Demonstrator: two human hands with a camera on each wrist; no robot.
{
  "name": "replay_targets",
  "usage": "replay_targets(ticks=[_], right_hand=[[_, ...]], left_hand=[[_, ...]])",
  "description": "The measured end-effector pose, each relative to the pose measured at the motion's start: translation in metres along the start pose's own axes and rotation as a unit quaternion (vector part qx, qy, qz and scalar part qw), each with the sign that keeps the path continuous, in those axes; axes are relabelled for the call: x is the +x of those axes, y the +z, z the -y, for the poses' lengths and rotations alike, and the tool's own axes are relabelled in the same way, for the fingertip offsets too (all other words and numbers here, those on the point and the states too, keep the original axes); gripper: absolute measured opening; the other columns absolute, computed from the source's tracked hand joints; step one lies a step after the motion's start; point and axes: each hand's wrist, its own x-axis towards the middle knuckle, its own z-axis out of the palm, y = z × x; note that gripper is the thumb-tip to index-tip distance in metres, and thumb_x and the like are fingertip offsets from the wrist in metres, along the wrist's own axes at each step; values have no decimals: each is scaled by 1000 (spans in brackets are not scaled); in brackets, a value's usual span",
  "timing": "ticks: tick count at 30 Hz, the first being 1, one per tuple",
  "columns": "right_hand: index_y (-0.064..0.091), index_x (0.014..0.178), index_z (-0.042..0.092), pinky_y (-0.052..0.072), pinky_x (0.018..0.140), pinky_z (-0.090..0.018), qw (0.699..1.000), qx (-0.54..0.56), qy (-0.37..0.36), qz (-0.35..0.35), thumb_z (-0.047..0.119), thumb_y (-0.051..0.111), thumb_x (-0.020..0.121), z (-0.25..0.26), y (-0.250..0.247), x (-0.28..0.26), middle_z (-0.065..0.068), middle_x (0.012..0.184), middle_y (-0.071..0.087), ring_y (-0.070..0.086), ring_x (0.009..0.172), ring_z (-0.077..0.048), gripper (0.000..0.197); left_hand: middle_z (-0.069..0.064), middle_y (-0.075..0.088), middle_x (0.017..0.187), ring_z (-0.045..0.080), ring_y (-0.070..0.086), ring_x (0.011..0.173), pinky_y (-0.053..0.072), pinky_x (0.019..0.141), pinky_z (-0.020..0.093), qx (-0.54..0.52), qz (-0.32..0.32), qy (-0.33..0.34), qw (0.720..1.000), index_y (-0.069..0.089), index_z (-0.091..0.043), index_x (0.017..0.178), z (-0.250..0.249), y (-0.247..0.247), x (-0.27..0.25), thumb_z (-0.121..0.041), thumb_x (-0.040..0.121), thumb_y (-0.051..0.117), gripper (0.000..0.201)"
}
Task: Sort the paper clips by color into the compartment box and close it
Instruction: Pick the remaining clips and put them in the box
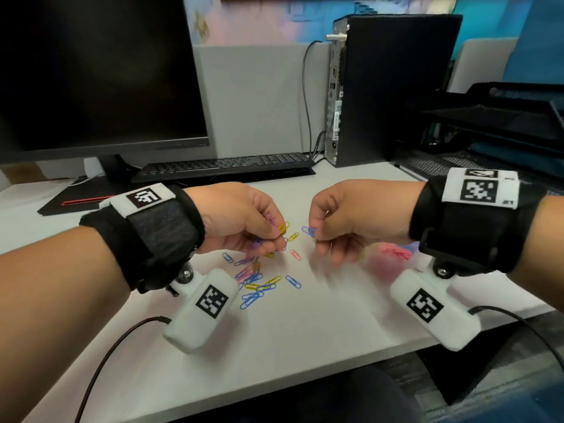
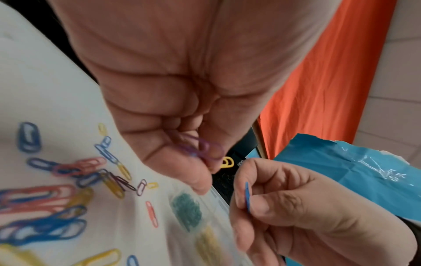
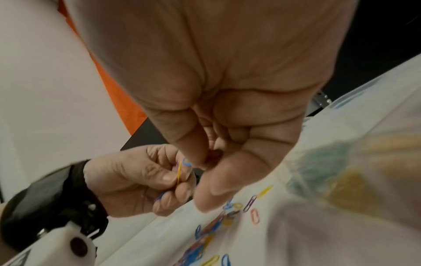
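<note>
1. White and smooth, the office surface (image 1: pixel 305 325) carries a dark monitor (image 1: pixel 97 71), a black keyboard (image 1: pixel 225 170), an upright black computer tower (image 1: pixel 393 87) and black mesh trays (image 1: pixel 494 129) along its far side.
2. Loose coloured wire paper clips (image 1: pixel 259 282), blue, yellow, pink and purple, lie scattered on the surface just below and between both hands.
3. The left hand (image 1: pixel 241 219) hovers above the scatter with fingers curled, pinching purple paper clips (image 2: pixel 200 149) between thumb and fingertips; a yellow paper clip (image 1: pixel 283 228) shows at its fingertips too.
4. The right hand (image 1: pixel 351 219) hovers just beside it, fingers curled, thumb and forefinger pinching a blue paper clip (image 1: pixel 309 231); the left wrist view shows that clip edge-on (image 2: pixel 247 197).
5. The two sets of fingertips are near each other but apart.
6. The clear plastic compartment box (image 2: pixel 218 201) lies under and beside the right hand, blurred; green clips (image 2: pixel 188 209) fill one compartment and yellow clips (image 2: pixel 208 246) the next, and a pink heap (image 1: pixel 396 251) shows past the right hand in the head view. Whether its lid is open cannot be told.
7. Both forearms reach in from the near edge, wrists raised, each strapped with a black band and a white camera block.
8. Bare surface lies between the clips and the near edge.
</note>
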Motion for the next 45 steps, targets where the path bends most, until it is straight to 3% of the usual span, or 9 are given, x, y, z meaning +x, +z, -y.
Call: replay_targets(ticks=[5,10,14,25,32,40,45], right_hand=[[58,83,8,47,46,-25,999,-5,8,-48,-7,53,89,-10,-37,-20,-16,68,66,59,46,-19,17],[60,79,10,43,44,-22,995,-29,35,-90,-5,57,86,-29,-66,-37,-14,65,65,57,46,-19,17],[62,79,10,41,43,-21,993,-35,52,-97,-4,57,84,-43,-77,-43,-14,65,64,56,47,-20,16],[62,77,12,40,43,-20,994,-32,71,-77,-4,57,86,-65,-91,-41,-11,65,64,55,49,-18,19],[62,76,13,39,45,-21,995,-26,70,-65,-4,57,87,-73,-100,-41,-8,63,64,53,47,-16,20],[66,74,13,41,46,-22,988,-86,68,-107,2,63,85,-79,-119,-40,-5,62,65,52,50,-16,15],[73,86,8,44,49,-23,985,-97,77,-116,5,60,91,-83,-128,-35,-6,72,70,56,53,-13,14]], left_hand=[[16,68,77,15,55,52,44,43,18,20,4,0,1000,62,-5,80,-12,18,21,10,88,56,19],[11,66,68,14,50,47,37,49,22,81,-23,-4,996,64,-7,82,-19,35,42,8,88,57,18],[10,63,65,14,44,43,27,42,19,113,-27,13,993,65,-7,78,-26,46,53,7,87,55,19],[5,63,64,12,43,42,32,41,19,197,-46,75,977,69,-10,78,-56,74,86,2,85,59,17],[4,66,67,11,45,43,33,39,19,207,-50,67,975,71,-7,83,-61,78,100,-3,87,61,11],[8,63,71,14,42,43,29,42,19,174,-51,44,982,72,-4,90,-62,73,103,-6,93,52,20],[8,63,70,13,42,44,29,42,20,172,-55,38,983,73,-4,89,-58,67,102,-8,93,52,22]])
